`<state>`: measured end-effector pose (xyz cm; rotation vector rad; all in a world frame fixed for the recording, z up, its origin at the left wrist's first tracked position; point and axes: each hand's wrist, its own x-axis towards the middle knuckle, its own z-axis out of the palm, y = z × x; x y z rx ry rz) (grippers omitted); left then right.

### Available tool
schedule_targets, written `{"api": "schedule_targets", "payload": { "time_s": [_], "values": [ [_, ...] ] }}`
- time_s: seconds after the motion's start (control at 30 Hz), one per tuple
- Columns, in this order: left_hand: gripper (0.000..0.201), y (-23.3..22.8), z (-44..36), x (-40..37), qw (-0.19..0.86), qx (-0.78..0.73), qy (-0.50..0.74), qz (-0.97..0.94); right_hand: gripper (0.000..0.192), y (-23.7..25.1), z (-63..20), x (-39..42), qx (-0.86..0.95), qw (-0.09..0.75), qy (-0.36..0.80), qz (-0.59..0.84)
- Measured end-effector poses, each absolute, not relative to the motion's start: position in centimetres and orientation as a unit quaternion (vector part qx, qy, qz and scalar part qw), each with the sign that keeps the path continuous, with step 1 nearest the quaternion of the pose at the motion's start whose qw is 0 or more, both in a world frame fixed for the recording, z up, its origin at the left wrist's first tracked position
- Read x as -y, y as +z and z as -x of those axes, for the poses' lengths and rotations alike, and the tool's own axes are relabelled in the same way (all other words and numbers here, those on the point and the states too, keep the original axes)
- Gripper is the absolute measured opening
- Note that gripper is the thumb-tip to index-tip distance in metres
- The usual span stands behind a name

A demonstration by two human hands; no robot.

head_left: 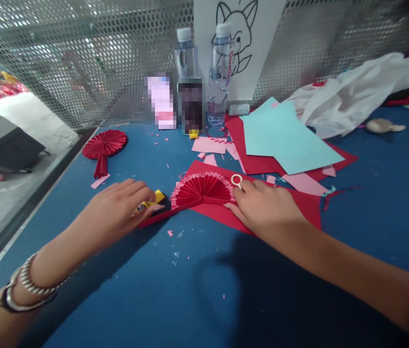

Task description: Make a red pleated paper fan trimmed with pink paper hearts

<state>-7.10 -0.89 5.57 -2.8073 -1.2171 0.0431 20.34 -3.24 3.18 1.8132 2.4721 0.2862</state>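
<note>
A red pleated paper fan (204,189) with a pink jagged edge lies spread in a half circle, its long red strip running to the left. My right hand (267,205) pinches the fan's right end. By those fingers shows the white finger loop of a pair of scissors (236,181); the rest is hidden. On the left, my left hand (117,205) is closed around a yellow glue stick (158,196) with a dark printed label, just above the strip's left end. Red paper (291,203) lies under the fan and my right hand.
A finished-looking red round paper fan (105,145) lies at the left. Two phones (161,101) and two water bottles (219,77) stand at the back. Light-blue paper (280,135), pink scraps (209,145) and white plastic (349,92) lie behind and to the right.
</note>
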Motion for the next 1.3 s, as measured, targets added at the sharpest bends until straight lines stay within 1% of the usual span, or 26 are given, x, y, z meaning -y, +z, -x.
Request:
{"api": "schedule_targets", "payload": {
  "time_s": [0.03,0.07,0.17,0.27,0.33,0.4,0.5,0.53,0.6,0.67,0.73,0.8,0.9,0.93,1.0,1.07,1.17,1.23,1.3],
  "values": [
    [0.028,5.4,8.0,1.1,0.065,0.442,0.012,0.894,0.024,3.2,-20.4,3.3,-0.802,0.031,0.095,-0.588],
    [0.03,5.2,8.8,1.4,0.067,0.478,0.03,0.875,0.024,3.2,-20.5,3.4,-0.802,0.032,0.099,-0.589],
    [0.032,4.4,10.2,2.2,0.043,0.514,0.054,0.855,0.027,3.4,-20.5,3.8,-0.797,0.012,0.133,-0.589],
    [0.037,3.6,10.4,2.6,0.029,0.525,0.046,0.849,0.033,3.6,-20.1,4.6,-0.804,-0.045,0.204,-0.557],
    [0.038,3.4,10.6,2.5,0.019,0.524,0.039,0.85,0.031,3.6,-19.7,5.2,-0.812,-0.082,0.247,-0.522],
    [0.035,3.6,10.9,2.4,0.014,0.515,0.042,0.856,0.028,3.5,-19.1,5.5,-0.824,-0.112,0.259,-0.492],
    [0.028,4.4,10.9,2.5,0.065,0.491,0.047,0.867,0.028,3.3,-17.9,5.4,-0.863,-0.159,0.203,-0.435],
    [0.026,4.7,10.7,2.7,0.099,0.472,0.045,0.875,0.031,3.3,-17.4,5.4,-0.877,-0.178,0.171,-0.413],
    [0.023,5.4,9.5,3.3,0.166,0.409,0.032,0.897,0.041,3.2,-16.2,5.3,-0.897,-0.208,0.1,-0.376],
    [0.024,5.8,7.7,4.0,0.214,0.341,-0.014,0.915,0.053,2.9,-15.1,5.4,-0.906,-0.22,0.042,-0.36],
    [0.023,5.9,6.1,4.6,0.218,0.29,-0.04,0.931,0.051,2.6,-14.5,5.8,-0.902,-0.221,0.004,-0.371],
    [0.024,5.7,5.4,4.6,0.178,0.298,-0.065,0.935,0.043,2.3,-14.8,6.2,-0.881,-0.226,-0.012,-0.415],
    [0.036,4.6,6.2,3.9,0.102,0.417,-0.098,0.898,0.039,2.3,-16.7,6.5,-0.843,-0.233,-0.037,-0.484],
    [0.039,4.1,6.7,3.6,0.072,0.448,-0.091,0.887,0.035,2.5,-17.5,6.5,-0.836,-0.235,-0.054,-0.493],
    [0.036,3.2,7.5,3.2,-0.013,0.467,-0.048,0.883,0.025,2.9,-19.0,6.4,-0.828,-0.241,-0.075,-0.5],
    [0.031,2.5,7.7,3.1,-0.081,0.471,-0.03,0.878,0.021,3.3,-19.9,6.3,-0.822,-0.254,-0.065,-0.506],
    [0.028,2.3,7.0,3.5,-0.176,0.485,-0.043,0.856,0.023,3.7,-20.0,6.2,-0.812,-0.271,-0.016,-0.517],
    [0.027,2.5,6.2,3.9,-0.231,0.496,-0.039,0.836,0.025,3.6,-19.4,6.3,-0.817,-0.26,0.013,-0.515],
    [0.028,2.6,5.4,4.1,-0.24,0.504,-0.019,0.829,0.025,3.1,-18.8,6.5,-0.829,-0.231,0.026,-0.508]
  ]
}}
